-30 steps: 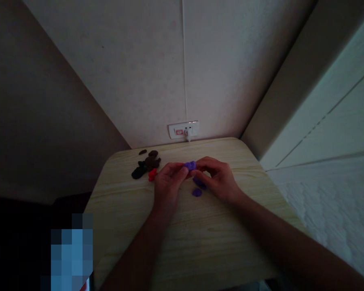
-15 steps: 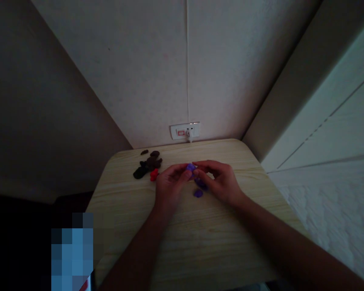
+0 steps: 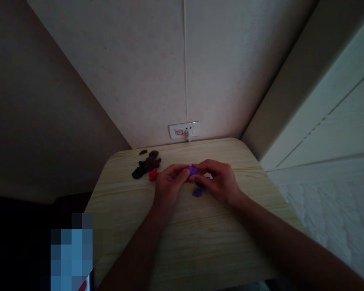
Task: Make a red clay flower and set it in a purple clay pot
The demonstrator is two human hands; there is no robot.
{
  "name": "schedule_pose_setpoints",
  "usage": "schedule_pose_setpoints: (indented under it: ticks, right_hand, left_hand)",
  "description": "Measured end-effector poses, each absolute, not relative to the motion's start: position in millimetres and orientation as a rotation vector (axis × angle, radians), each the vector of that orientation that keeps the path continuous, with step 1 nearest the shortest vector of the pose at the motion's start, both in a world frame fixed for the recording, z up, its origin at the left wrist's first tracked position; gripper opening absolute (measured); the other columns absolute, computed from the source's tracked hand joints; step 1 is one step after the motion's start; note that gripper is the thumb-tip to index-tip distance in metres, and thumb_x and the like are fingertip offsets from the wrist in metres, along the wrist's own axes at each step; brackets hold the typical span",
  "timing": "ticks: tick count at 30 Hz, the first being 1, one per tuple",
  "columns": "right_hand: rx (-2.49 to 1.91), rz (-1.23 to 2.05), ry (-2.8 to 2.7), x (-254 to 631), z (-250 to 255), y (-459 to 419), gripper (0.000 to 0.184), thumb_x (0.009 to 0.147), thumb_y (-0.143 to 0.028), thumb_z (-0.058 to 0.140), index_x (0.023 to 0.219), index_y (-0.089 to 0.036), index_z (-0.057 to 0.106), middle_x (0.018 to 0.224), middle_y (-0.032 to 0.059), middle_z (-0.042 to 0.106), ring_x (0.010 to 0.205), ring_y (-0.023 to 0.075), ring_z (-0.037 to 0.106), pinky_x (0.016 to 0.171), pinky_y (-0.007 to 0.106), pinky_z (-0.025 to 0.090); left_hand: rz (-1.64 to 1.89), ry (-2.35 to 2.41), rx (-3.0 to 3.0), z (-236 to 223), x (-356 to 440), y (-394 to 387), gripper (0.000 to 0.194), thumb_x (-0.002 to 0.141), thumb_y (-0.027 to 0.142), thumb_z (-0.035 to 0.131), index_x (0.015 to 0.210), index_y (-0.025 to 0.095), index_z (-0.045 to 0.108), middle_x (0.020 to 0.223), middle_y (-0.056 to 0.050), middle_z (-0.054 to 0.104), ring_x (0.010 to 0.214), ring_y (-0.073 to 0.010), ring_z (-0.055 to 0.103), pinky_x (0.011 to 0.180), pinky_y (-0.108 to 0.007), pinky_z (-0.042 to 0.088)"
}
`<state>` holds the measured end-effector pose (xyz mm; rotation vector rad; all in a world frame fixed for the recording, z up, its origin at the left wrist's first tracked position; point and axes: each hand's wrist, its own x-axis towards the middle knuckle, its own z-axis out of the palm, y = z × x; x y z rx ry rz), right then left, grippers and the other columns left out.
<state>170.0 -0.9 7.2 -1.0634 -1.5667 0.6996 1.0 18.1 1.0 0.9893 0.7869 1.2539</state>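
Between my two hands, just over the table, is a purple piece of modelling clay (image 3: 193, 171). My left hand (image 3: 168, 185) pinches it from the left with thumb and fingers. From the other side, the fingers of my right hand (image 3: 223, 182) are closed on its right edge. A smaller purple clay lump (image 3: 197, 193) lies on the tabletop below them, and more purple clay is partly hidden behind my right thumb. Just left of my left hand sits a red clay piece (image 3: 153, 174), with dark brown lumps (image 3: 152, 162) and a black lump (image 3: 137, 173) beyond it.
The pale wood-grain table (image 3: 182, 242) has rounded back corners and stands against a wall. A socket plate (image 3: 183, 130) with a white plug is fixed just above its back edge. A white panelled surface (image 3: 330, 117) rises at the right. A blurred blue patch (image 3: 75, 250) covers the lower left.
The purple clay between my fingers now looks wider and flatter, and my right fingers have shifted around it. The pieces on the table stay put; the view moved slightly.
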Motion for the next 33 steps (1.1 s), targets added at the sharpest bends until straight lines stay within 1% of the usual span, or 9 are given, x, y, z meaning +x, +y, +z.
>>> schedule_pose_setpoints:
  ticks: [5, 9, 11, 14, 18, 23, 26, 29, 33]
  right_hand:
    - [-1.096, 0.65, -1.538, 170.5, 11.8, -2.4, 0.031, 0.084, -0.049, 0.081, 0.087, -0.018, 0.079, 0.074, 0.0057, 0.075, 0.067, 0.0181, 0.068, 0.062, 0.03, 0.053]
    - [-1.107, 0.74, -1.457, 169.0, 14.9, -3.3, 0.029, 0.081, -0.046, 0.084, 0.085, -0.018, 0.079, 0.074, 0.006, 0.076, 0.066, 0.0183, 0.07, 0.06, 0.029, 0.055]
    - [-1.081, 0.862, -1.389, 167.7, 16.0, -3.1, 0.029, 0.08, -0.045, 0.085, 0.089, -0.018, 0.08, 0.078, 0.0063, 0.078, 0.068, 0.0193, 0.073, 0.063, 0.03, 0.059]
    - [-1.001, 0.993, -1.317, 166.0, 15.0, -2.0, 0.033, 0.078, -0.041, 0.087, 0.1, -0.018, 0.08, 0.086, 0.0066, 0.082, 0.075, 0.0209, 0.077, 0.073, 0.033, 0.064]
    - [-1.009, 0.998, -1.331, 164.7, 10.3, -2.1, 0.038, 0.083, -0.04, 0.083, 0.114, -0.019, 0.079, 0.094, 0.0074, 0.083, 0.084, 0.0237, 0.079, 0.081, 0.038, 0.066]
    - [-1.078, 0.923, -1.471, 163.9, 9.6, -7.1, 0.039, 0.093, -0.043, 0.071, 0.126, -0.021, 0.076, 0.111, 0.0081, 0.082, 0.093, 0.027, 0.079, 0.084, 0.043, 0.065]
    - [-1.1, 0.902, -1.524, 162.3, 12.2, -10.8, 0.038, 0.097, -0.043, 0.066, 0.127, -0.021, 0.075, 0.109, 0.0076, 0.082, 0.089, 0.0254, 0.078, 0.077, 0.039, 0.065]
    - [-1.064, 0.964, -1.539, 159.9, 15.6, -13.4, 0.041, 0.097, -0.044, 0.066, 0.131, -0.021, 0.071, 0.109, 0.0083, 0.082, 0.09, 0.025, 0.078, 0.074, 0.035, 0.064]
    - [-1.038, 0.895, -1.581, 159.7, 18.9, -12.3, 0.039, 0.096, -0.042, 0.069, 0.13, -0.023, 0.072, 0.114, 0.0093, 0.079, 0.101, 0.0257, 0.076, 0.088, 0.039, 0.061]
  left_hand:
    - [1.2, 0.755, 0.985, 4.0, 1.5, 15.3, 0.022, 0.078, 0.032, 0.085, 0.095, 0.019, 0.08, 0.084, -0.006, 0.081, 0.069, -0.0174, 0.075, 0.069, -0.031, 0.063]
    - [1.225, 0.709, 0.893, 7.6, 3.9, 14.8, 0.022, 0.073, 0.031, 0.088, 0.089, 0.018, 0.081, 0.084, -0.007, 0.082, 0.066, -0.0178, 0.074, 0.067, -0.032, 0.063]
    - [1.228, 0.699, 0.865, 7.9, 4.6, 15.6, 0.024, 0.071, 0.031, 0.089, 0.089, 0.018, 0.082, 0.084, -0.008, 0.082, 0.065, -0.0175, 0.074, 0.068, -0.033, 0.063]
    - [1.232, 0.725, 0.862, 5.9, 4.5, 17.2, 0.029, 0.067, 0.031, 0.092, 0.091, 0.018, 0.082, 0.084, -0.008, 0.082, 0.067, -0.0166, 0.074, 0.07, -0.031, 0.062]
    - [1.264, 0.784, 0.958, 2.0, 2.5, 18.3, 0.028, 0.068, 0.028, 0.092, 0.092, 0.018, 0.083, 0.082, -0.007, 0.082, 0.067, -0.0156, 0.074, 0.07, -0.028, 0.061]
    - [1.341, 0.926, 1.082, 4.0, 0.8, 16.6, 0.022, 0.067, 0.024, 0.092, 0.085, 0.017, 0.083, 0.072, -0.005, 0.08, 0.063, -0.0168, 0.072, 0.065, -0.028, 0.06]
    - [1.379, 0.991, 1.148, 7.2, 0.9, 14.1, 0.02, 0.066, 0.024, 0.092, 0.082, 0.017, 0.082, 0.069, -0.004, 0.078, 0.061, -0.0165, 0.071, 0.063, -0.028, 0.059]
    - [1.446, 1.011, 1.235, 7.8, -0.7, 11.5, 0.021, 0.066, 0.027, 0.093, 0.082, 0.019, 0.082, 0.074, -0.004, 0.078, 0.065, -0.0174, 0.071, 0.063, -0.028, 0.058]
    - [1.574, 1.014, 1.556, 5.9, -6.8, 10.5, 0.02, 0.069, 0.026, 0.092, 0.087, 0.024, 0.083, 0.088, -0.005, 0.076, 0.083, -0.0204, 0.07, 0.074, -0.031, 0.058]
